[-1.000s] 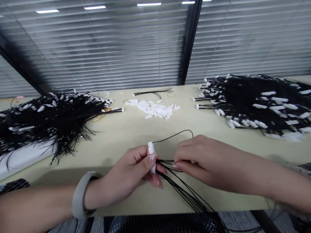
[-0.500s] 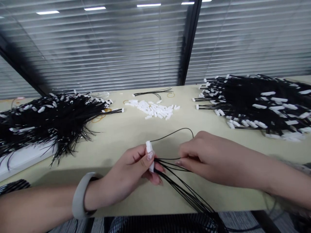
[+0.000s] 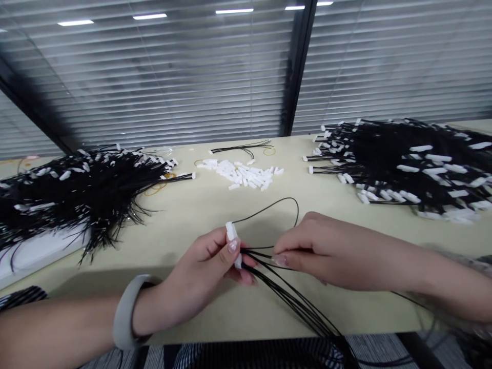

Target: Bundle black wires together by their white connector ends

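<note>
Between thumb and fingers, my left hand [image 3: 215,261] grips a white plastic connector [image 3: 231,231], held tilted above the table. Black wires [image 3: 284,294] run out of its right side and hang down over the table's front edge. One thin wire [image 3: 269,206] arches up from the connector's top end and loops over to my right hand [image 3: 307,248]. That hand is closed in a pinch around some of the black wires, a short way right of the connector. Its fingertips partly hide which wires are held.
A heap of loose white connectors [image 3: 246,174] lies mid-table, with a small wire harness [image 3: 238,147] behind it. Large piles of black harnesses lie at left [image 3: 96,184] and right [image 3: 384,159]. A white box [image 3: 46,251] sits under the left pile. Yellow rubber bands [image 3: 154,189] lie nearby.
My right hand has moved slightly left along the wires, closer to the connector. The looped wire has shifted left with it. My left hand keeps its grip.
</note>
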A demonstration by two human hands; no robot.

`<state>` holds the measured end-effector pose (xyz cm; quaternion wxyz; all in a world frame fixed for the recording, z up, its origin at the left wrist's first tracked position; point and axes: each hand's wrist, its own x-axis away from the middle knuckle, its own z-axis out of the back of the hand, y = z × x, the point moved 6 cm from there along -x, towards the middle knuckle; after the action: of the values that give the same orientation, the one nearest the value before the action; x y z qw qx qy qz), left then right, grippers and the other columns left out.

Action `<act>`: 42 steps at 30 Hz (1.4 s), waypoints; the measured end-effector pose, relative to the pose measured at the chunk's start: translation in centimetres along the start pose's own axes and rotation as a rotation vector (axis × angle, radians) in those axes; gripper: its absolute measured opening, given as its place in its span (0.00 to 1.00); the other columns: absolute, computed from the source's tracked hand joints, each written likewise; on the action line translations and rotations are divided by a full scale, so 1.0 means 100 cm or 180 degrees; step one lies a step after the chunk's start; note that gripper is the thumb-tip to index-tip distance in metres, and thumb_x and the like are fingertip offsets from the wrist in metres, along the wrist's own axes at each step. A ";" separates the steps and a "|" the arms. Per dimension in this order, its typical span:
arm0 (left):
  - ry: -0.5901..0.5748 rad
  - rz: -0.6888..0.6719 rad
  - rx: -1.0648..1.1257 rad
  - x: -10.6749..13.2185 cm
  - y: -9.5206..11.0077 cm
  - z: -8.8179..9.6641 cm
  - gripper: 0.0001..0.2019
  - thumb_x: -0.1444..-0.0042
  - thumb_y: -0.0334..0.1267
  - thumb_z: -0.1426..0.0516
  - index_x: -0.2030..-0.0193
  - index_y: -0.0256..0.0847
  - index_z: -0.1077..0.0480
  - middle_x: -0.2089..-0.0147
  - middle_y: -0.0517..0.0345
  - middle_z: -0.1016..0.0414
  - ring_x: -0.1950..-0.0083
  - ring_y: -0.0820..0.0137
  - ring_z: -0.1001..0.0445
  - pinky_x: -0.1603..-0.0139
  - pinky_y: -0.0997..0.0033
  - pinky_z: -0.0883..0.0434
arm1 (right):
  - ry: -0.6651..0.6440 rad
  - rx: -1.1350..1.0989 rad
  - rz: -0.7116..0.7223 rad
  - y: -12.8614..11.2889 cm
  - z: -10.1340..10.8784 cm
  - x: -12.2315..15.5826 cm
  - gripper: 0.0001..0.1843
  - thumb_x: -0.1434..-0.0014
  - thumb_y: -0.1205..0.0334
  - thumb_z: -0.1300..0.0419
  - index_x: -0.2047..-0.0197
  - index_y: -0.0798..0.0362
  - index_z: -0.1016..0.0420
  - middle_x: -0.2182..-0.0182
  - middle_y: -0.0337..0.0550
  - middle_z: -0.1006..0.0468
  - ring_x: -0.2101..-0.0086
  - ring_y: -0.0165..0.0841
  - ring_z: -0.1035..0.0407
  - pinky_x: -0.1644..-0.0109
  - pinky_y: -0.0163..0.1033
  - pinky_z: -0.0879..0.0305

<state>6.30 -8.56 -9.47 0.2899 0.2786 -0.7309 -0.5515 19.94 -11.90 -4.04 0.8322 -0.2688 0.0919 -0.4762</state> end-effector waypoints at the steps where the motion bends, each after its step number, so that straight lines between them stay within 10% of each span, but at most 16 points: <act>1: -0.0039 -0.0038 -0.0013 0.000 0.001 -0.001 0.09 0.43 0.41 0.47 0.66 0.36 0.34 0.68 0.58 0.27 0.71 0.75 0.27 0.67 0.73 0.30 | -0.0105 -0.0206 -0.0060 0.002 -0.002 -0.001 0.18 0.39 0.60 0.53 0.80 0.56 0.45 0.85 0.31 0.48 0.81 0.20 0.53 0.79 0.28 0.55; 7: -0.0163 -0.0029 0.0148 0.002 0.000 -0.003 0.09 0.44 0.41 0.45 0.65 0.36 0.33 0.69 0.59 0.26 0.71 0.74 0.26 0.66 0.73 0.30 | -0.0111 -0.0937 -0.0410 0.010 -0.001 -0.001 0.19 0.39 0.56 0.55 0.80 0.55 0.47 0.84 0.31 0.54 0.83 0.20 0.57 0.82 0.28 0.58; 15: 0.0010 0.0227 0.0420 -0.004 -0.005 -0.002 0.11 0.45 0.43 0.44 0.68 0.36 0.36 0.70 0.58 0.26 0.73 0.74 0.27 0.68 0.72 0.31 | 0.1374 0.2558 0.0140 -0.004 0.020 0.010 0.10 0.45 0.67 0.50 0.76 0.52 0.32 0.86 0.36 0.37 0.84 0.25 0.49 0.77 0.35 0.64; 19: 0.0072 0.0195 0.0571 -0.006 -0.004 -0.002 0.12 0.45 0.43 0.45 0.69 0.36 0.37 0.72 0.59 0.27 0.75 0.75 0.28 0.69 0.73 0.32 | 0.2254 0.3051 0.0254 -0.005 0.043 0.023 0.12 0.44 0.65 0.49 0.75 0.53 0.27 0.85 0.38 0.30 0.84 0.29 0.38 0.80 0.34 0.56; 25: 0.0104 0.0240 0.0409 -0.006 -0.006 0.000 0.13 0.46 0.44 0.45 0.68 0.35 0.37 0.71 0.59 0.28 0.74 0.76 0.28 0.70 0.74 0.31 | 0.3671 0.1118 0.0242 -0.005 0.083 0.047 0.13 0.45 0.66 0.43 0.56 0.56 0.26 0.55 0.45 0.26 0.54 0.34 0.32 0.52 0.38 0.34; 29: 0.0105 0.0292 0.0086 -0.006 -0.009 0.001 0.12 0.44 0.44 0.46 0.67 0.35 0.37 0.70 0.59 0.28 0.73 0.77 0.28 0.69 0.74 0.31 | 0.4428 -0.0934 0.0099 0.005 0.092 0.061 0.09 0.43 0.65 0.45 0.59 0.53 0.26 0.65 0.42 0.24 0.69 0.27 0.29 0.67 0.36 0.32; 37: 0.0094 0.0234 -0.0388 -0.003 -0.006 -0.002 0.13 0.43 0.46 0.48 0.66 0.37 0.37 0.69 0.60 0.29 0.73 0.77 0.28 0.68 0.74 0.31 | 0.2282 0.0379 0.0395 -0.012 0.039 0.018 0.04 0.46 0.68 0.43 0.69 0.52 0.27 0.75 0.33 0.26 0.76 0.20 0.35 0.73 0.28 0.41; 42: 0.0067 0.0185 -0.0533 -0.002 -0.002 -0.004 0.13 0.43 0.46 0.49 0.67 0.38 0.37 0.69 0.61 0.30 0.73 0.78 0.28 0.68 0.75 0.31 | 0.2159 0.0905 0.0150 -0.013 0.028 0.009 0.08 0.44 0.69 0.48 0.73 0.55 0.30 0.78 0.35 0.29 0.77 0.22 0.38 0.74 0.30 0.46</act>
<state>6.71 -8.75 -9.63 0.3357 0.2379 -0.6869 -0.5991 20.60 -12.18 -0.88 0.7942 0.0248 0.3016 -0.5269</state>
